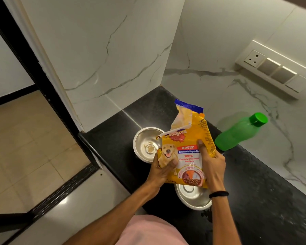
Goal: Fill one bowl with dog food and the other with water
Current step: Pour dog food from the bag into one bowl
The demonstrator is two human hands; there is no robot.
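On the far left is a tan tiled floor (25, 138) behind a black door frame (34, 68). Next comes a white marble wall (104, 50) and a shiny black stone counter (254, 183).

A round silver metal bowl (145, 145) sits on the counter with a few brown bits of food in the bottom. The person's left hand (162, 169) grips the lower left corner of a yellow dog food bag with a dog picture (187, 156), fingers curled around it. The bag is held up over the counter, its top torn open. The right hand (213, 164) holds the bag's right side, thumb on the front.

A second silver metal bowl (194, 198) sits nearer, partly under the bag. It looks empty.

To the right, a green plastic bottle with a green cap (240, 132) stands on the counter against the wall. Higher up is a white switch panel (276, 71).
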